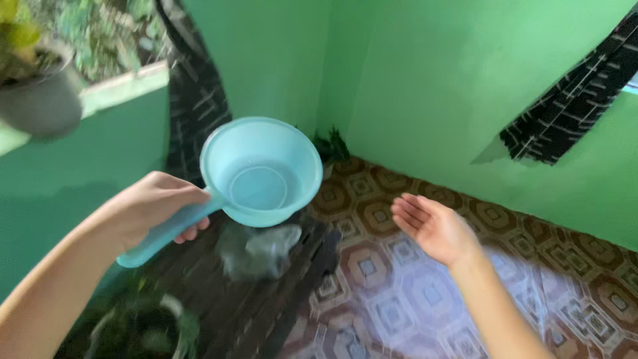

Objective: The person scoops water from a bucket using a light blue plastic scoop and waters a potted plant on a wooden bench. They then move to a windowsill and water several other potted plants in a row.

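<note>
Much of the scene is blurred or cut off: a hanging grey plant pot [41,100] at the upper left is soft and partly out of frame, the dark potted plant [143,329] below the light-blue plastic water dipper [260,171] is only a smear of leaves and a pale rim, and the crumpled clear plastic bag [259,249] just under the dipper's bowl is hard to read, its contents not discernible. The dipper is smooth, matte plastic, a round shallow bowl with a flat circular base and a long straight handle running down and to the left from the bowl; whether there is water inside cannot be told. The left hand [156,206] is wrapped round that handle near the bowl, fingers curled underneath and thumb over the top, holding the dipper tilted above a dark slatted wooden bench [246,299]. The right hand [432,226], well to the right of the dipper, is spread open with palm up and fingers loosely extended, holding and touching nothing. Beneath it lies a glossy patterned tile floor [412,292] of brown and pale octagons. Behind the dipper stand green painted walls [425,86], a black patterned cloth [196,100] hanging just beyond its rim.
</note>
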